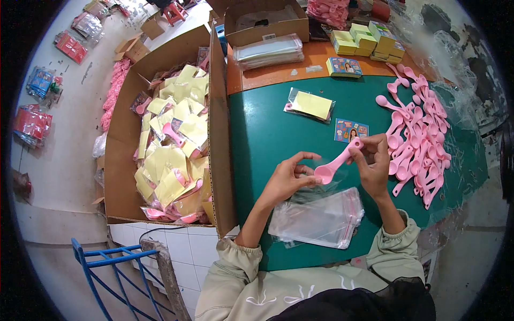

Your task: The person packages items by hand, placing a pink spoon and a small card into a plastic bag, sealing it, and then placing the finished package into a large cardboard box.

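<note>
A pink plastic measuring spoon (pixel 340 161) slants between my two hands, its bowl toward the left. My right hand (pixel 373 163) pinches the end of its handle. At the bowl, my left hand (pixel 288 179) has thumb and fingers curled on a thin clear plastic bag (pixel 333 184), which overlaps the bowl in this view. Below my hands lies a stack of clear bags (pixel 316 220). Just beyond the spoon is a printed blue card (pixel 352 130). A clear packet with a yellow card (pixel 311 105) lies farther back on the green tabletop (pixel 257 134).
At the right sits a heap of pink spoons (pixel 420 136). A large cardboard box (pixel 221 144) on the left holds many packets. Card stacks (pixel 364 40), bundled clear sleeves (pixel 267 51) and an open carton (pixel 267 27) line the back. A blue metal frame (pixel 107 262) stands lower left.
</note>
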The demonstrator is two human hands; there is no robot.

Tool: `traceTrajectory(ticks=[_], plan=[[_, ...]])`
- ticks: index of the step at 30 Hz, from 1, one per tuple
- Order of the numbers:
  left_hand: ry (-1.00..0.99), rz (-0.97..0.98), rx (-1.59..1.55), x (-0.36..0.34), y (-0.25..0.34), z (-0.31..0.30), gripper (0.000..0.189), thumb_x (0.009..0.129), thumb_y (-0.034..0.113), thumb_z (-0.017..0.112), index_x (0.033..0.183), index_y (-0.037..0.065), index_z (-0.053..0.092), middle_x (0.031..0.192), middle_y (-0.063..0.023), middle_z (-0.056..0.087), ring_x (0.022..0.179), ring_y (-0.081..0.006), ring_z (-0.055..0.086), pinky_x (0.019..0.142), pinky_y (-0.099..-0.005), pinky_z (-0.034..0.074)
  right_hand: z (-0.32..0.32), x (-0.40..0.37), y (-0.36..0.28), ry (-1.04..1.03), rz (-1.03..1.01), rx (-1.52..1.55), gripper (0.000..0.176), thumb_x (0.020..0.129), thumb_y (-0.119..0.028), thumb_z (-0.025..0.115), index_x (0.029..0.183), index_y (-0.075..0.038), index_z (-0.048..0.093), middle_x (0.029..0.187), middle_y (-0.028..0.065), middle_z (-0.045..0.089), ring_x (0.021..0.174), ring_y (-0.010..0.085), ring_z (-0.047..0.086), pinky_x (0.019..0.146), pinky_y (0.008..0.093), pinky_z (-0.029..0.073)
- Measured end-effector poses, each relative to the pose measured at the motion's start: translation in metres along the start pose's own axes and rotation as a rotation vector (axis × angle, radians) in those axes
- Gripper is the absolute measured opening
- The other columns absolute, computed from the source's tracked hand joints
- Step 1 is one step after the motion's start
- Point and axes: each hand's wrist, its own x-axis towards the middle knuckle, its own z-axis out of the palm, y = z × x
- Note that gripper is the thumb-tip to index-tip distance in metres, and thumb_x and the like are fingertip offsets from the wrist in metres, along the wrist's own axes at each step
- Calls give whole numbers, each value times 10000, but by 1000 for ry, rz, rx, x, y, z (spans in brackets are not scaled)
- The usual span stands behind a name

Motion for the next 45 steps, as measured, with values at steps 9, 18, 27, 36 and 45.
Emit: traceTrajectory(ticks=[9,18,27,36,45], plan=[[35,161,-150,2,2,15,344,858,124,615,1174,20,526,938,-94,649,841,-95,602,741,-237,484,3,-2,-2,-208,150,-36,134,883,-64,568,942,10,472,835,93,605,736,137,630,653,264,512],[5,62,183,0,-9,0,349,953,266,461,916,-20,658,687,-20,633,624,-61,533,571,-213,434,-5,-5,6,-141,42,-172,277,926,-256,524,899,16,573,961,95,618,778,146,604,708,296,495],[163,107,-130,-4,11,5,290,947,187,476,947,-56,633,818,-111,672,801,-135,648,709,-222,507,-36,39,27,-330,-28,-483,337,829,-288,627,1030,-17,623,1164,136,523,1036,282,474,896,354,383],[173,101,-160,-2,14,3,248,942,154,484,980,-50,619,866,-131,667,785,-149,644,700,-233,515,-74,43,64,-406,67,-872,461,689,-120,707,1113,-31,549,974,117,481,972,268,445,855,348,396],[160,141,-135,0,9,6,228,936,144,500,993,-44,617,863,-134,670,787,-131,636,708,-230,513,-66,39,51,-350,152,-730,364,661,-71,711,992,-49,558,980,136,486,912,278,471,844,367,411]])
